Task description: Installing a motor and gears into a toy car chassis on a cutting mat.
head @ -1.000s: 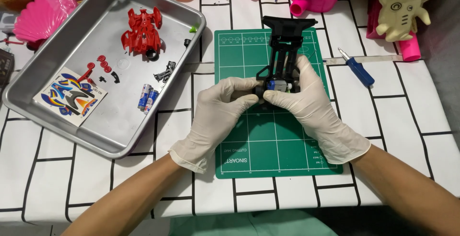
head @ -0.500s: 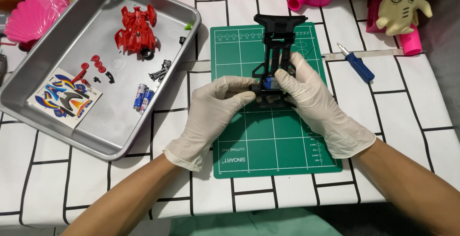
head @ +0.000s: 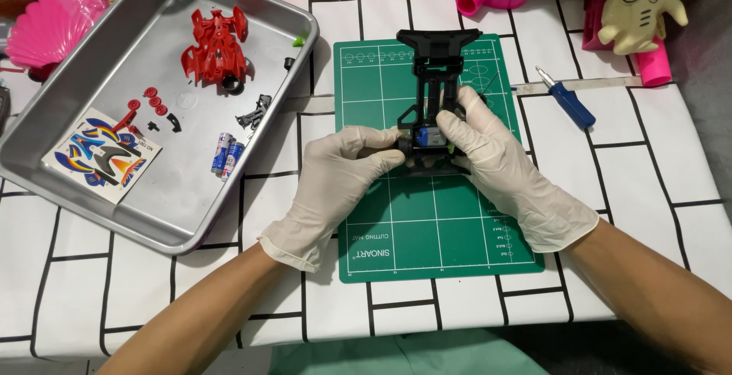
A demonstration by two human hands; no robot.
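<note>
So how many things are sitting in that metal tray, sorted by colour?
Red: 5, the car body shell and four small round parts
Black or grey: 4 small pieces
Blue and silver: 2 batteries
Green: 1 tiny bit
Multicoloured: 1 sticker sheet
Total: 13

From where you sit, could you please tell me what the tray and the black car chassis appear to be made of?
The tray looks like brushed metal, probably aluminium or steel: dull grey sheen, rolled rim. The black car chassis, held by both gloved hands, looks like moulded plastic: matte black, thin ribbed struts.
</note>
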